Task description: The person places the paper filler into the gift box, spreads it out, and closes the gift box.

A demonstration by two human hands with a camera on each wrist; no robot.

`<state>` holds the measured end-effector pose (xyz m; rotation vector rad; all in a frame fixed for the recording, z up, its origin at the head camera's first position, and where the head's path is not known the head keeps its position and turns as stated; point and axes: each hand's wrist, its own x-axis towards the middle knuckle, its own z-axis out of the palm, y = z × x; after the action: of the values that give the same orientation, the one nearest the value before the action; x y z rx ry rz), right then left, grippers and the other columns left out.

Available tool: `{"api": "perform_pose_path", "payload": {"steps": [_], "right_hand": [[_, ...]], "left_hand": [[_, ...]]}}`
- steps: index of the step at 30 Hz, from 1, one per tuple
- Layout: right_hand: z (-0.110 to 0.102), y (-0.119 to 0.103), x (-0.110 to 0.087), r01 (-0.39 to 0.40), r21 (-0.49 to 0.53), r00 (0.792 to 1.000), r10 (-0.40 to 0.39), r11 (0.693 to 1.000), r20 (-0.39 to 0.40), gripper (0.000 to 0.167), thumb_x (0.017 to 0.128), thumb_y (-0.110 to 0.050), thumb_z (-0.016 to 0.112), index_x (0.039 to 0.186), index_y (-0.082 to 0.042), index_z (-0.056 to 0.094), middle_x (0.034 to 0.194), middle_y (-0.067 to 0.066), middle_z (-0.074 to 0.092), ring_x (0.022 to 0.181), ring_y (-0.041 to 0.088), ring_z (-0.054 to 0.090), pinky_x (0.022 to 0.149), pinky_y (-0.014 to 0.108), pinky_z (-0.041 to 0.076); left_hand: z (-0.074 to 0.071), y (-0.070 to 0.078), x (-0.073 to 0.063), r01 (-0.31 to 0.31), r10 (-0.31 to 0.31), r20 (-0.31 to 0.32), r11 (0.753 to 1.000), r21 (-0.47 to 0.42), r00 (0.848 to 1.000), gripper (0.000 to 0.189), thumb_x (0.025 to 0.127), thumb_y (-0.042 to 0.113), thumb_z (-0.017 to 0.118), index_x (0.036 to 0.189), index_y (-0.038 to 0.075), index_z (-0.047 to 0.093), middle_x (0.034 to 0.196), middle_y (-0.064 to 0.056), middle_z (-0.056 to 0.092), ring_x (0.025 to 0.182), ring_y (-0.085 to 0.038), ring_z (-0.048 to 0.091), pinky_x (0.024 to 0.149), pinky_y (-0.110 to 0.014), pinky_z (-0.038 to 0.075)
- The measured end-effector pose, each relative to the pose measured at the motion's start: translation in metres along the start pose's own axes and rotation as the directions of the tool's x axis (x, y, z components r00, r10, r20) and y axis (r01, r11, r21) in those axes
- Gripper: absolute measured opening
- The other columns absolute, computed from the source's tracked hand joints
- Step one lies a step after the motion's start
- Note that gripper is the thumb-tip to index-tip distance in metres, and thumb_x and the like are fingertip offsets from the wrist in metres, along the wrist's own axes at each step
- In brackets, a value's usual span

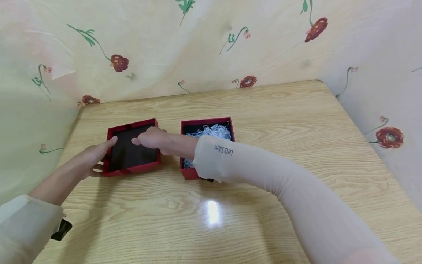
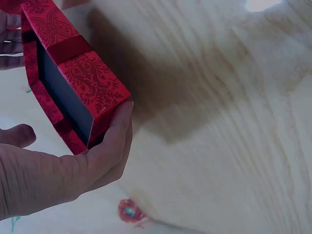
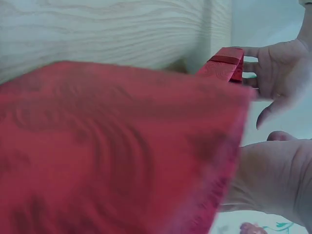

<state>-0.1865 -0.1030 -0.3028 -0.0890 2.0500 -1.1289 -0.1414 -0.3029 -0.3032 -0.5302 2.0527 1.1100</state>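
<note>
A shallow red box lid (image 1: pixel 132 169), black inside and patterned outside, is tilted above the wood table at the left. My left hand (image 1: pixel 88 160) supports its left end with straight fingers on the outer wall. In the left wrist view, the thumb (image 2: pixel 18 136) stands apart from the lid. My right hand (image 1: pixel 153 140) is at the opposite wall, its thumb stretched over the black inside; in the left wrist view its straight fingers (image 2: pixel 10 45) show beside the far end. To the right is a red box (image 1: pixel 189 173) holding blue shredded paper (image 1: pixel 215 131).
The right sleeve (image 1: pixel 240 163) crosses over the box and hides part of it. A black object (image 1: pixel 62 230) shows beside the left sleeve. Flower-patterned cloth (image 1: pixel 197 47) hangs behind the wood-grain table (image 1: pixel 283 121).
</note>
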Motion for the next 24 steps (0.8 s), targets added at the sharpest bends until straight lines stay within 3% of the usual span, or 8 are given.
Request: {"api": "perform_pose_path", "payload": {"steps": [4, 11, 15, 19, 24], "right_hand": [[-0.006, -0.005, -0.008, 0.037, 0.026, 0.999, -0.037, 0.999, -0.003, 0.066, 0.095, -0.037, 0.059, 0.150, -0.013, 0.032, 0.153, -0.002, 0.029, 0.142, 0.020, 0.019, 0.111, 0.040, 0.032], [-0.015, -0.014, -0.024, 0.082, 0.109, 0.996, -0.084, 0.991, 0.012, 0.070, 0.096, -0.036, 0.059, 0.152, -0.013, 0.025, 0.154, -0.003, 0.029, 0.141, 0.019, 0.028, 0.111, 0.042, 0.033], [-0.025, -0.021, -0.035, 0.098, 0.145, 0.995, -0.101, 0.984, 0.009, 0.075, 0.094, -0.036, 0.060, 0.154, -0.014, 0.019, 0.156, -0.004, 0.025, 0.141, 0.018, 0.028, 0.112, 0.043, 0.032], [-0.040, -0.026, -0.050, 0.121, 0.170, 0.993, -0.122, 0.978, -0.007, 0.079, 0.094, -0.036, 0.061, 0.154, -0.013, 0.016, 0.156, -0.004, 0.023, 0.141, 0.019, 0.026, 0.113, 0.044, 0.028], [-0.063, -0.022, -0.072, 0.167, 0.181, 0.985, -0.174, 0.969, 0.022, 0.078, 0.095, -0.034, 0.059, 0.154, -0.013, 0.013, 0.157, -0.003, 0.018, 0.141, 0.020, 0.023, 0.114, 0.044, 0.026]], "left_hand": [[-0.004, 0.003, -0.007, -0.051, 0.051, -0.014, 0.998, 0.023, 0.999, 0.100, 0.093, 0.069, 0.021, 0.147, -0.013, 0.002, 0.140, -0.035, 0.020, 0.119, -0.050, 0.034, 0.098, -0.056, 0.042], [-0.009, 0.011, -0.020, -0.112, 0.114, -0.056, 0.993, 0.035, 0.992, 0.101, 0.092, 0.070, 0.022, 0.148, -0.011, 0.004, 0.138, -0.034, 0.024, 0.119, -0.051, 0.035, 0.098, -0.057, 0.042], [-0.010, 0.017, -0.029, -0.150, 0.149, -0.070, 0.989, -0.004, 0.986, 0.100, 0.092, 0.070, 0.024, 0.148, -0.010, 0.003, 0.137, -0.035, 0.023, 0.119, -0.051, 0.035, 0.096, -0.055, 0.045], [-0.008, 0.026, -0.039, -0.203, 0.199, -0.064, 0.977, -0.070, 0.978, 0.097, 0.092, 0.069, 0.027, 0.146, -0.009, 0.005, 0.133, -0.031, 0.026, 0.117, -0.048, 0.036, 0.086, -0.042, 0.051], [0.004, 0.041, -0.051, -0.259, 0.253, -0.061, 0.957, -0.128, 0.965, 0.084, 0.093, 0.066, 0.031, 0.143, -0.001, 0.018, 0.125, -0.019, 0.032, 0.112, -0.040, 0.037, 0.078, -0.034, 0.052]]}}
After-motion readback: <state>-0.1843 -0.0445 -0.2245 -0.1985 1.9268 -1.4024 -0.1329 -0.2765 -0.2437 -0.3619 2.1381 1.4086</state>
